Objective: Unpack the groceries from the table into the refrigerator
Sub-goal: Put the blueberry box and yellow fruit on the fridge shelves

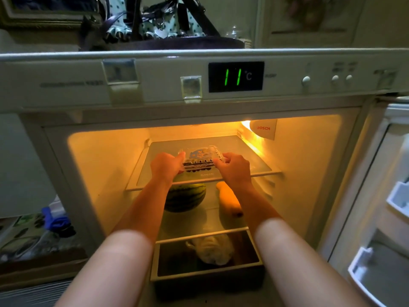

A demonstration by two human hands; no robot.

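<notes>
Two hands [166,165] [234,166], berry punnet [200,159], top shelf [254,167]

The room was dim, and a warm yellow lamp [250,127] gave the brightest light; a dark bag [155,25] with a dotted lining sat up top, before a pale panelled wall [309,21]. At the lower left lay blue cloth [55,220] among clutter.

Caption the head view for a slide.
Both hands, left and right, set a clear berry box on the fridge's top glass shelf.
</notes>
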